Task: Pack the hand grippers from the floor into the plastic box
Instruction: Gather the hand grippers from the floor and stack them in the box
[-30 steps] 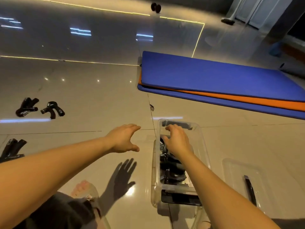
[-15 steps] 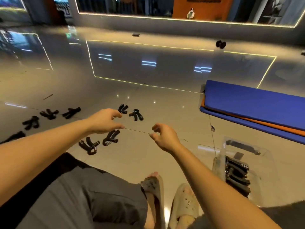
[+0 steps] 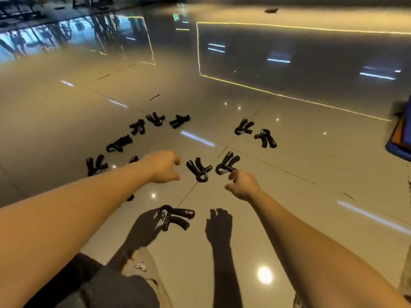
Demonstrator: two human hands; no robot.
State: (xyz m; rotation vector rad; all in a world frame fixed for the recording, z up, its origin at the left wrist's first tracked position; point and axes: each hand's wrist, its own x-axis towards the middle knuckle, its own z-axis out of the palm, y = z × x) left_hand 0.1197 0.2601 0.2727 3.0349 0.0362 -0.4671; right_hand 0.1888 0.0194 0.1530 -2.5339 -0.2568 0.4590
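Ten black hand grippers (image 3: 199, 170) lie in full view on the glossy floor (image 3: 300, 185), by our count: four in a far arc (image 3: 138, 126), a lone gripper (image 3: 96, 164) at left, a far pair (image 3: 243, 127) at right, a middle pair (image 3: 226, 163) between the hands and a nearest gripper (image 3: 175, 216) in front. We also see two dark scraps (image 3: 133, 158) either side of the left forearm (one further gripper or two, we cannot tell). Two hands show, the left hand (image 3: 163, 166) and the right hand (image 3: 243, 184). We count one blue-and-orange mat stack (image 3: 400, 138) at the right edge and one small dark object (image 3: 271, 10) far off.
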